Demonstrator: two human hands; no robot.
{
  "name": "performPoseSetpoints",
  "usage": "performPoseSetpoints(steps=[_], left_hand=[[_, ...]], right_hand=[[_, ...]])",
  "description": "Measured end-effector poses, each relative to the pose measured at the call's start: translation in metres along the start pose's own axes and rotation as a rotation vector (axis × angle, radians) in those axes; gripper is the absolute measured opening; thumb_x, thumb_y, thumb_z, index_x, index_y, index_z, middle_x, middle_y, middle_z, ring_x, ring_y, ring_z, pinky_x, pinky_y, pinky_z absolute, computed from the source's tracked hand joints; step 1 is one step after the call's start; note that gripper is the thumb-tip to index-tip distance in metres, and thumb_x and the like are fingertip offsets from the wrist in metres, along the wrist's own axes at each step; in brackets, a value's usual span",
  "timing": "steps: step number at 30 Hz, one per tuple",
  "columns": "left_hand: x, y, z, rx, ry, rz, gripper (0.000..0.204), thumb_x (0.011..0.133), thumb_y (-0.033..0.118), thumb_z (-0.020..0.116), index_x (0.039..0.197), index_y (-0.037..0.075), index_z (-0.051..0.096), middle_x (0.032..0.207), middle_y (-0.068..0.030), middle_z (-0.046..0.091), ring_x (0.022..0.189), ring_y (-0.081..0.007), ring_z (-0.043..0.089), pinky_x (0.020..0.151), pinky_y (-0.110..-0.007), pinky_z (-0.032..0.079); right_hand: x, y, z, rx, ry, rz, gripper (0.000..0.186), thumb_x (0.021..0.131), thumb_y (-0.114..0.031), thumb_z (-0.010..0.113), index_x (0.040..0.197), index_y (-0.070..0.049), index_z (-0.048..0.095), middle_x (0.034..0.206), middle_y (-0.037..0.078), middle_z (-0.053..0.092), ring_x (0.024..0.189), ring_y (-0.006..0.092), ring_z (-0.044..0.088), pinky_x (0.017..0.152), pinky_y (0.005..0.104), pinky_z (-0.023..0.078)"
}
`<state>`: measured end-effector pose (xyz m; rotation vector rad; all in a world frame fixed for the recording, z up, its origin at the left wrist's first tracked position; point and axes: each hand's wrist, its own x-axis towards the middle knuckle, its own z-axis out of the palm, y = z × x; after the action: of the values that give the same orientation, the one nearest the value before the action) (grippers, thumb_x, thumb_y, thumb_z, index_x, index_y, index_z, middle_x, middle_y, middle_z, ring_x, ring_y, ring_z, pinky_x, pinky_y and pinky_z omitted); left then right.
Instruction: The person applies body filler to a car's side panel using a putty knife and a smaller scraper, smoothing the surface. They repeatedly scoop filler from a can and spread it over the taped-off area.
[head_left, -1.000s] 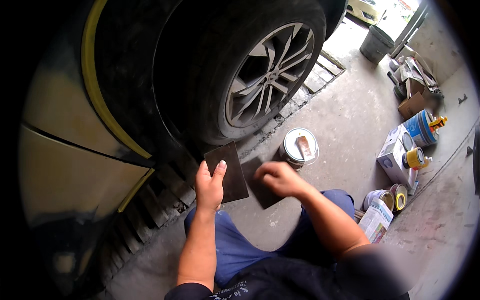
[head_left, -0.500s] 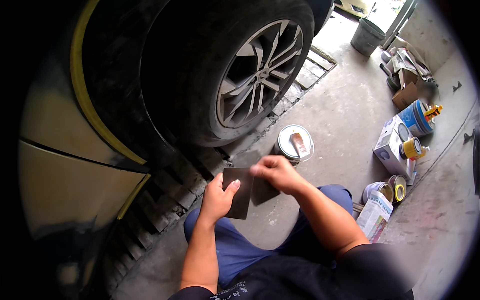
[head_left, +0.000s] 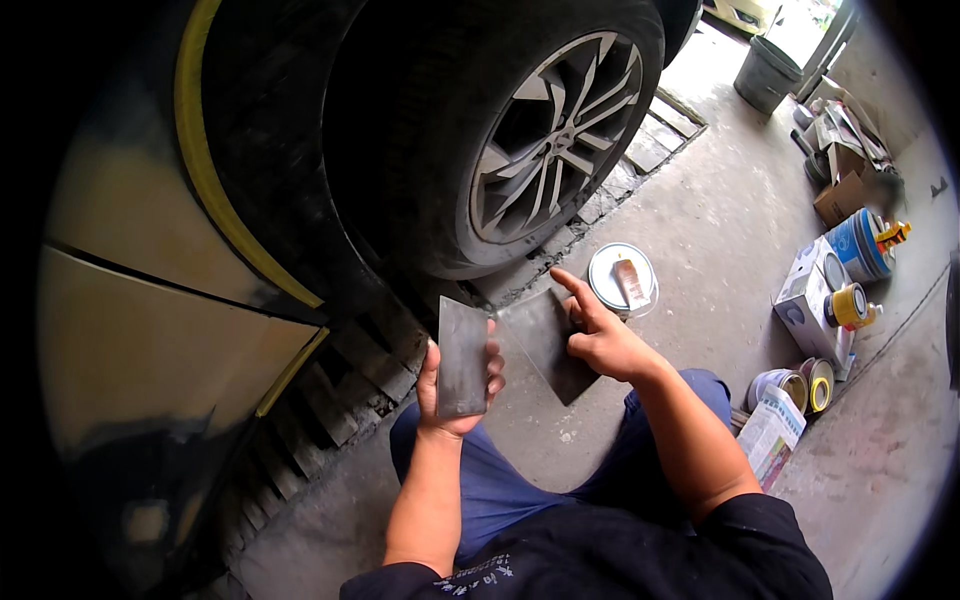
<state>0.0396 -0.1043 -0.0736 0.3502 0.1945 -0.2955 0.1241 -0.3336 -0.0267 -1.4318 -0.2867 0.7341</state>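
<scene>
My left hand [head_left: 446,420] grips a thin grey rectangular plate [head_left: 462,350] upright, its thumb at the left edge and fingertips round the right edge. Just to its right, my right hand [head_left: 612,345] holds a second, darker plate [head_left: 536,345] at a tilt, the index finger stretched out above it and the other fingers bent. A white-lidded can [head_left: 608,275] with a brown-smeared piece [head_left: 627,282] on the lid stands on the floor just beyond my right hand. Both hands are in front of the car's wheel [head_left: 555,135], over my bent knees.
The car's sanded tan panel [head_left: 160,370], edged with yellow tape [head_left: 190,150], fills the left. Along the right lie a white box [head_left: 800,300], a blue pail [head_left: 860,245], paint cans [head_left: 775,385], newspaper [head_left: 772,435] and cardboard [head_left: 840,195]. A dark bucket [head_left: 765,75] stands farther back.
The left-hand plate has turned to show a greyer face, and that thumb has moved from its front to its edge. My right index finger has straightened out.
</scene>
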Motion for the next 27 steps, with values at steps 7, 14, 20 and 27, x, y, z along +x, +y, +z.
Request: performPoseSetpoints(steps=[7,14,20,27], left_hand=[[-0.001,-0.001,0.001,0.130,0.057,0.103,0.062,0.096,0.049,0.044,0.137,0.002,0.041,0.137,-0.0142,0.050,0.126,-0.0312,0.048,0.103,-0.046,0.041],[-0.008,-0.001,0.013,0.514,0.061,0.109,0.053,0.097,0.038,0.053,0.134,0.001,0.045,0.127,-0.0099,0.056,0.111,-0.0226,0.057,0.100,-0.038,0.044],[-0.014,0.027,0.004,1.117,-0.094,-0.342,0.045,0.094,0.019,0.059,0.134,0.001,0.050,0.114,-0.0053,0.059,0.094,-0.0145,0.059,0.085,-0.032,0.052],[-0.007,0.012,0.009,0.402,0.220,0.074,0.035,0.096,0.012,0.050,0.131,0.008,0.048,0.115,-0.0079,0.062,0.100,-0.0207,0.062,0.087,-0.036,0.052]], right_hand=[[-0.005,0.000,0.026,-0.488,-0.007,-0.075,0.075,0.075,-0.037,0.076,0.134,-0.003,0.045,0.119,0.018,0.044,0.117,0.0285,0.046,0.099,0.0375,0.039],[-0.007,0.000,0.034,-0.865,0.142,-0.267,0.065,0.070,-0.029,0.079,0.128,-0.010,0.054,0.117,0.019,0.047,0.103,0.0351,0.057,0.088,0.0403,0.050],[-0.001,-0.008,0.009,-0.690,0.215,-0.365,0.065,0.074,-0.030,0.077,0.131,-0.010,0.053,0.125,0.019,0.046,0.114,0.0324,0.054,0.097,0.0377,0.045],[0.003,0.007,-0.007,0.616,-0.030,0.157,0.058,0.089,-0.020,0.061,0.140,-0.002,0.039,0.127,0.015,0.055,0.114,0.0259,0.058,0.091,0.0349,0.048]])
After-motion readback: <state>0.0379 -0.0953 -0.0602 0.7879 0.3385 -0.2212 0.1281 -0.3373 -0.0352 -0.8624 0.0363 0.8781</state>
